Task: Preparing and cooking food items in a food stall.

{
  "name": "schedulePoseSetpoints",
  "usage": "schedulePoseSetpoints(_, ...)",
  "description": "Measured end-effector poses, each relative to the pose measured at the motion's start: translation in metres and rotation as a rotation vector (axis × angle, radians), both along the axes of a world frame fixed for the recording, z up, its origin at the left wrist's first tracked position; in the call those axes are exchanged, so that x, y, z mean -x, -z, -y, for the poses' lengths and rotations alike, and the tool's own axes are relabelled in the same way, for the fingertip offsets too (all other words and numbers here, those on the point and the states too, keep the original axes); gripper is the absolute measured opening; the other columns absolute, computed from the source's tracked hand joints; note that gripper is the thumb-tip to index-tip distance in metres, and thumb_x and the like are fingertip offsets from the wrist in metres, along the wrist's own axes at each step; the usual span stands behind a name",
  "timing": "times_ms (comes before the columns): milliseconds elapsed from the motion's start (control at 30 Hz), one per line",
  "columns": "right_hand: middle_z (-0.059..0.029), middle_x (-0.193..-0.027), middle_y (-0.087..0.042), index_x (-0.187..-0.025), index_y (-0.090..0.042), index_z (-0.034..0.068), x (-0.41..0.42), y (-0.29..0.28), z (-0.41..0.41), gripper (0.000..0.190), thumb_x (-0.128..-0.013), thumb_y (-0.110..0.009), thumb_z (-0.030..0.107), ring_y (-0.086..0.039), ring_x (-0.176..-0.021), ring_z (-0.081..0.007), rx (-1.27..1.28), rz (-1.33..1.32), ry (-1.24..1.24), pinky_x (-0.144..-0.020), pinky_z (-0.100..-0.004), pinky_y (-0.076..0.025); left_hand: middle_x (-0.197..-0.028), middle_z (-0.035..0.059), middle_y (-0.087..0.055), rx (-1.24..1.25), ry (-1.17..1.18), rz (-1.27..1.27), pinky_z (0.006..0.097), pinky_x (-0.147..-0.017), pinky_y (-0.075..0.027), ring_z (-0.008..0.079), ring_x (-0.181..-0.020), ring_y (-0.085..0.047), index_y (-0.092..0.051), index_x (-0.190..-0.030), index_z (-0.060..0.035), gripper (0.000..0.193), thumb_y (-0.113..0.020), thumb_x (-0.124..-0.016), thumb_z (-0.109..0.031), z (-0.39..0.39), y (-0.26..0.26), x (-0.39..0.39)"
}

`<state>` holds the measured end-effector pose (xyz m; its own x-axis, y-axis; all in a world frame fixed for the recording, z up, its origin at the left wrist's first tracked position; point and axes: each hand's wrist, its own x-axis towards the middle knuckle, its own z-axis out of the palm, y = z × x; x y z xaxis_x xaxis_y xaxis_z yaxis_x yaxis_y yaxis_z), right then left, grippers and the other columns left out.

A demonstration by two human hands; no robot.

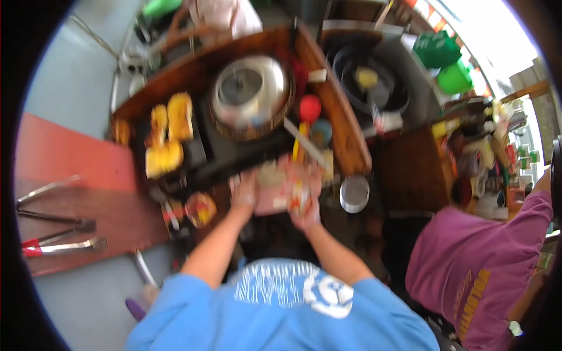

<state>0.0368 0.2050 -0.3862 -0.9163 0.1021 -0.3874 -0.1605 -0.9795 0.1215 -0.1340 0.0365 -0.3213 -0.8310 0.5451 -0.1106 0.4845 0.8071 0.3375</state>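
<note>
Before me, my left hand (244, 193) is at the left side of a pink board or tray (268, 204), its grip blurred. My right hand (306, 213) is closed around a small clear item with red and orange parts (299, 197), too blurred to name, at the board's right side. A pale round piece of food (270, 175) lies on the board. Beyond, a domed metal lid (250, 94) with a glass window stands on the dark griddle (232, 153). Toasted bread slices (164, 158) lie to its left.
A wooden surround (347, 131) edges the griddle. Inside its right part are a red ball-shaped thing (310, 109) and a flat metal strip (307, 145). Tongs (57, 215) lie on the left shelf. A pan (371, 83) sits back right. A person in a purple shirt (478, 263) stands at right.
</note>
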Motion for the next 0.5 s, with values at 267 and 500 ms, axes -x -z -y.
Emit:
schedulePoseSetpoints(267, -0.0034, -0.129, -0.062, -0.132, -0.055, 0.018, 0.031, -0.031, -0.003, 0.050, -0.094, -0.055, 0.051, -0.057, -0.120, -0.0250, 0.017, 0.357, 0.009, -0.096, -0.0460, -0.050, -0.142, 0.0175, -0.052, -0.050, -0.039, 0.173, 0.0468, -0.103, -0.044, 0.0384, -0.122, -0.055, -0.047, -0.142, -0.0128, 0.065, -0.067, -0.080, -0.015, 0.006, -0.033, 0.001)
schedulePoseSetpoints(500, -0.0016, -0.132, -0.059, -0.133, -0.055, 0.023, 0.019, -0.033, 0.001, 0.050, -0.092, -0.059, 0.051, -0.056, -0.122, -0.0255, 0.003, 0.375, 0.022, -0.098, -0.0489, -0.049, -0.113, 0.0179, -0.067, -0.369, -0.053, 0.078, 0.0443, -0.089, -0.052, 0.0362, -0.101, -0.066, -0.061, -0.126, -0.0050, 0.047, -0.069, -0.085, -0.026, -0.003, -0.076, -0.025)
